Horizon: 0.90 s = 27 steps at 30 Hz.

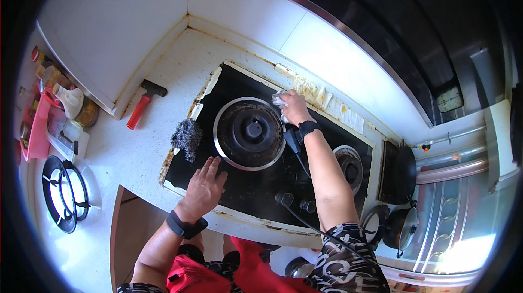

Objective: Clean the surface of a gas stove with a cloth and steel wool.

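Pinching a crumpled white cloth (279, 99) (or perhaps paper; its weave was too small to tell), the right hand (297, 109) reached over the stove (245, 196) to the far right side of the left burner (251, 129), near the back edge. Its grip was bunched around the wad, the fingers bent together. The left hand (204, 190) lay palm down at the front left, its grip loose, fingers stretched out and thumb apart, the fingertips just beside the burner's rim. Between that burner and the front knobs (308, 206) ran a stretch of black glass, giving room to move, while the right forearm crossed between the two burners.

The glass was dark and smooth, the left burner round, with a shiny metal ring and a stained inner bowl. Torn, yellowed strips (327, 102) clung along the back edge, and brownish grime lined the tabletop (109, 148) seams.

A tangled ball of steel wool (187, 136) sat on the left edge of the stove, and a red-handled scraper (144, 103) lay farther left. A black pot stand (65, 194) rested near the tabletop's left end, below a pink bin (38, 129). Black cable (313, 226) hung across the front edge by the knobs, and a dark pan (400, 170) stood beyond the right burner (349, 169).
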Available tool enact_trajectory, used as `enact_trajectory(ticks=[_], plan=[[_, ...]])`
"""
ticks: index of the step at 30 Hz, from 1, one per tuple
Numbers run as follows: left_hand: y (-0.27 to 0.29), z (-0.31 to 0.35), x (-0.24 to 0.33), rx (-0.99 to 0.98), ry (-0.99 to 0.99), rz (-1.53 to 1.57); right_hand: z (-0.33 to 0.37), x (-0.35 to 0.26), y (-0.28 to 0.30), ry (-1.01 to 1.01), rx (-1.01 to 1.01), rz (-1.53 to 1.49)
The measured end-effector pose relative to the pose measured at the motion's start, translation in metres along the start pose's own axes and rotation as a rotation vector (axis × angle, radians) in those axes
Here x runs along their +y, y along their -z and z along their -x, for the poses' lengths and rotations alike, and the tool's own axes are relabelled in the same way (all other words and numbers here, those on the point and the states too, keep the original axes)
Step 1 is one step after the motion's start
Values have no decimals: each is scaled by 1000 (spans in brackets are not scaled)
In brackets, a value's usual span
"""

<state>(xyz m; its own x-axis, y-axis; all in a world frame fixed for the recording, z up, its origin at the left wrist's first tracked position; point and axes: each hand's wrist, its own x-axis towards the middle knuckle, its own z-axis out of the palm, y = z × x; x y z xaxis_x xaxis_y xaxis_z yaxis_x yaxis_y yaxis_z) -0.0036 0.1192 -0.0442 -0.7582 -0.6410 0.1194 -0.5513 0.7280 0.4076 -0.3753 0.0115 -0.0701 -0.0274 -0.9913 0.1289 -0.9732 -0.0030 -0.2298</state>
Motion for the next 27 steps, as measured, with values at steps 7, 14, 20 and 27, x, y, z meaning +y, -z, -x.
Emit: enact_trajectory(ticks=[7, 14, 20, 27], plan=[[1, 5, -1, 11, -29, 5, 57, 33, 12, -243, 175, -11], [-9, 7, -6, 47, -59, -4, 130, -4, 10, -117, 160, 12], [-10, 7, -10, 33, -87, 16, 155, -89, 15, -323, 1, 83], [-11, 6, -17, 22, -140, 3, 170, -153, 2, -323, -231, 181]])
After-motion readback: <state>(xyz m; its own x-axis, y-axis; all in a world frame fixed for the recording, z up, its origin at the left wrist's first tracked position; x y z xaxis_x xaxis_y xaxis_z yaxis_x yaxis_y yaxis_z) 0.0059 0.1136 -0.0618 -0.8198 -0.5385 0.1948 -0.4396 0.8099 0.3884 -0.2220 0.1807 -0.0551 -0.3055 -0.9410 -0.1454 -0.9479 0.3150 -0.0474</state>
